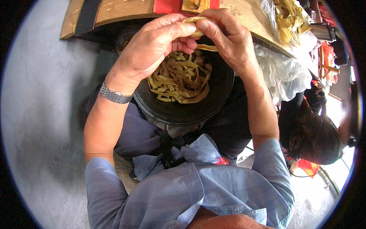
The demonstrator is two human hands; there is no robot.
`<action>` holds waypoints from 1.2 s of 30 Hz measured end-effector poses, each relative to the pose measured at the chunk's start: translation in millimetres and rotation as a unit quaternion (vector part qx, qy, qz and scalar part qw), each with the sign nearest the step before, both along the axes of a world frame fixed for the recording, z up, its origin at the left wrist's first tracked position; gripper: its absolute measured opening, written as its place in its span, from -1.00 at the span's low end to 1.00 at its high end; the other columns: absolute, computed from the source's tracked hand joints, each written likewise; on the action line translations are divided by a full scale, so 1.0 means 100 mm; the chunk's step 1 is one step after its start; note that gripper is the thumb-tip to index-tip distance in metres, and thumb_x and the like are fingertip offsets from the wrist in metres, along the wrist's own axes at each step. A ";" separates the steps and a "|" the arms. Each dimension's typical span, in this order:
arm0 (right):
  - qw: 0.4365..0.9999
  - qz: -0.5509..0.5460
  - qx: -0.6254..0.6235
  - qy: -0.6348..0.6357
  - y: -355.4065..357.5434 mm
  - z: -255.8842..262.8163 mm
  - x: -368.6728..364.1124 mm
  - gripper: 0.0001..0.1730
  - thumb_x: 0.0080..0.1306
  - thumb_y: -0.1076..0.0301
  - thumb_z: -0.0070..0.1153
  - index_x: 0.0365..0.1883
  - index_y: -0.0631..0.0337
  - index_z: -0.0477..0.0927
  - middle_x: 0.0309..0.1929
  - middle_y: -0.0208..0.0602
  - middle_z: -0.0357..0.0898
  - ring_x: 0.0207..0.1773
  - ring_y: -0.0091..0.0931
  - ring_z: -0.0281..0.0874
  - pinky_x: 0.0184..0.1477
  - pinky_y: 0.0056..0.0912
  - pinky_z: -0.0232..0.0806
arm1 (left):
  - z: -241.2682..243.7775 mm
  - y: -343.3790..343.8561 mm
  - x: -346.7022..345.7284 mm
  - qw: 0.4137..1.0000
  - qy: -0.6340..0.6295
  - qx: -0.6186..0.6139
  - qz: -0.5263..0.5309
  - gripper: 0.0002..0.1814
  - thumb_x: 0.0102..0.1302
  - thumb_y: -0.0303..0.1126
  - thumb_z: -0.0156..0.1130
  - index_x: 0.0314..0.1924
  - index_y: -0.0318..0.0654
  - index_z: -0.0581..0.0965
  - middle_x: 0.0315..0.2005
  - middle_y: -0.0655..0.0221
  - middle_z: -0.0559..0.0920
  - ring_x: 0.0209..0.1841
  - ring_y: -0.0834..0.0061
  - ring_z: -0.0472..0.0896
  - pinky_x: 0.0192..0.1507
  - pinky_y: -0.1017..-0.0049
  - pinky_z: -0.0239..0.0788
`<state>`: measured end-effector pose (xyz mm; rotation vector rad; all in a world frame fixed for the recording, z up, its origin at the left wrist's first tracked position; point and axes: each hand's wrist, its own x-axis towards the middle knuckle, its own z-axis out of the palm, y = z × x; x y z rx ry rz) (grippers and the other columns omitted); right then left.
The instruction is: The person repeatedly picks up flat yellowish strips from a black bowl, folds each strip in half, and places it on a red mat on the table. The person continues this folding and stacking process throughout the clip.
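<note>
A pale yellow twisted strand of flat plant fibre is held up above a black basin. My left hand pinches the strand's left side between thumb and fingers, with the other fingers curled below. My right hand grips its right side, the thumb pressed on top. A loose fibre end runs between the hands just beneath. Inside the basin lies a tangled heap of yellow-brown fibre strips, partly hidden by my left hand. The basin rests between my knees.
Beyond my hands stands a wooden table with a red cloth and a small wooden block. More yellow strips lie at its right. Clear plastic bags hang below that side. A dark-haired person is at the right.
</note>
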<state>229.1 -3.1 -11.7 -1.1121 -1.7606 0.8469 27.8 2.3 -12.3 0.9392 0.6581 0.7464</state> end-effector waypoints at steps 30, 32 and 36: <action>0.948 0.009 -0.295 0.121 -0.06 0.07 -0.04 -0.38 0.55 -0.23 -0.29 0.02 0.17 0.50 -0.15 -0.36 0.52 -0.19 -0.57 0.46 -0.11 -0.47 0.41 | 0.08 -0.14 0.14 0.850 0.362 0.355 0.144 -0.73 0.52 -0.26 0.05 -0.02 -0.31 0.54 -0.35 0.02 0.67 -0.29 0.04 0.69 -0.32 0.22 0.53; 0.942 0.017 -0.315 0.116 -0.02 0.06 0.05 -0.34 0.54 -0.27 -0.31 0.03 0.16 0.51 -0.13 -0.34 0.50 -0.20 -0.57 0.45 -0.14 -0.48 0.38 | 0.13 -0.10 0.03 0.860 0.370 0.317 0.150 -0.65 0.55 -0.21 -0.04 0.04 -0.31 0.58 -0.37 0.27 0.70 -0.39 0.56 0.62 -0.29 0.53 0.44; 0.959 0.033 -0.278 0.042 -0.04 0.17 0.07 -0.50 0.49 -0.12 0.00 -0.08 0.19 0.56 -0.29 -0.44 0.50 -0.27 -0.62 0.41 -0.22 -0.51 0.34 | 0.15 -0.04 -0.07 0.898 0.334 0.246 0.147 -0.61 0.56 -0.15 -0.06 -0.13 -0.33 0.59 -0.44 0.36 0.65 -0.40 0.61 0.57 -0.26 0.58 0.39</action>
